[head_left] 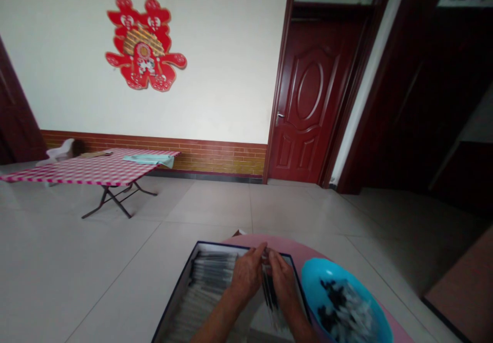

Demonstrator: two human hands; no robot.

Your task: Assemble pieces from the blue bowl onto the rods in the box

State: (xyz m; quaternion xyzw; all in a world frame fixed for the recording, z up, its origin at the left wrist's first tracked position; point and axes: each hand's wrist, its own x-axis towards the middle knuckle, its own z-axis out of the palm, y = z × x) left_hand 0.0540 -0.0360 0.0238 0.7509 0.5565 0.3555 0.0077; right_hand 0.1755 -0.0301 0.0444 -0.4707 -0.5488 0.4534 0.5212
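Observation:
Over a shallow dark-edged box, my left hand and my right hand meet, with fingers pinched together. Several slender pen-like sticks, dark and clear, hang down between them, mostly along my right palm. Both sets of fingertips close around the upper ends of these sticks; the exact grip is blurred. In the box, left of my hands, rows of similar sticks lie side by side, dark-tipped at the back and paler nearer me. Close by on the right is a blue bowl of small black and clear pieces.
Box and bowl rest on a pink round table. Beyond the tiled floor, a low folding table with a checked cloth stands at the left, near a white chair. A red door is in the far wall.

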